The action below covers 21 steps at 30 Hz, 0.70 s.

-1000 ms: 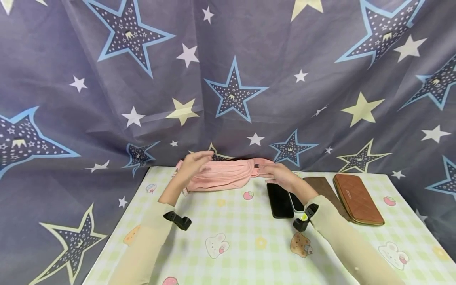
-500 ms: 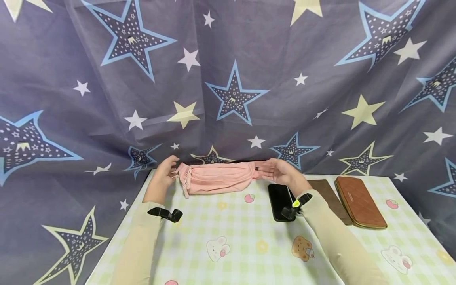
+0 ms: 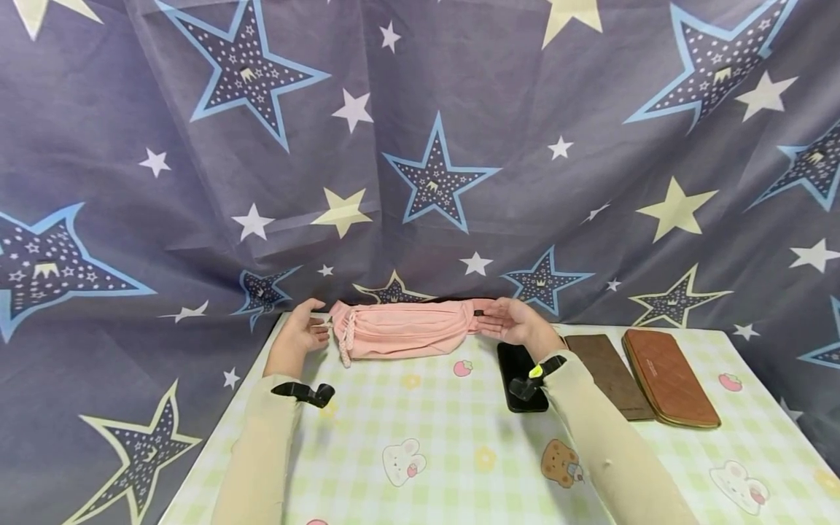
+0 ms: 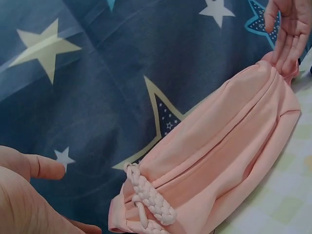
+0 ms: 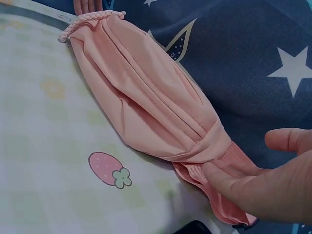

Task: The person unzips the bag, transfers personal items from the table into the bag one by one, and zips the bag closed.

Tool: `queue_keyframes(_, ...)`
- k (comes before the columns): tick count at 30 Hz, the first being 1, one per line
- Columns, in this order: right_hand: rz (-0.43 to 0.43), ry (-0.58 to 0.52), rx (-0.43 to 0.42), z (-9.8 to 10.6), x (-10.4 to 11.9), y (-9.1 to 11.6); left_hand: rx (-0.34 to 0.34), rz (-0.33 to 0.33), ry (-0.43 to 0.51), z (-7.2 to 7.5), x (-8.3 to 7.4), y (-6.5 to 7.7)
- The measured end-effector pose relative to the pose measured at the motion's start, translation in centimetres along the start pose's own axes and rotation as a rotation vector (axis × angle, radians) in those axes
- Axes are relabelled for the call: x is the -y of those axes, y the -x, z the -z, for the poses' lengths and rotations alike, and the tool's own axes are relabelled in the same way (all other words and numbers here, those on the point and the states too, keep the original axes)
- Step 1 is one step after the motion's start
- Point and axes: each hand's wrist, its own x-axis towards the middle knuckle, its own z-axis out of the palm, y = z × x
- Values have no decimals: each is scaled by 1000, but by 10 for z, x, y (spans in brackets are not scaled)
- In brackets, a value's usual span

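A pink waist bag [image 3: 407,329] lies along the back of the table, against the curtain. Braided pale pink zipper cords [image 4: 152,200] hang at its left end. My left hand [image 3: 298,334] is just off that end, fingers relaxed and holding nothing. At the other end, my right hand [image 3: 518,321] has its fingers extended, fingertips right at the pink strap [image 5: 214,192]. In the right wrist view the thumb stands apart from the fingers, and the palm faces the bag.
Below my right wrist lies a black phone [image 3: 518,364], partly covered by the wrist camera. Farther right are a dark brown wallet [image 3: 607,372] and a brown quilted zip wallet [image 3: 669,375]. A star-patterned curtain [image 3: 420,146] rises behind the checked tablecloth [image 3: 354,437].
My left hand has moved left from over the bag to beside its left end, uncovering the cords. My right hand has turned its palm toward the bag's right end.
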Motion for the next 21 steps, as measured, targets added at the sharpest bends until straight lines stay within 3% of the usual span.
queue_keyframes(12, -38, -89, -25, -3, -6, -14, 59, 61, 130, 4, 2, -18)
queue_keyframes(21, -62, -71, -11, -1, -13, -23, 78, 79, 152, 8, 4, -24)
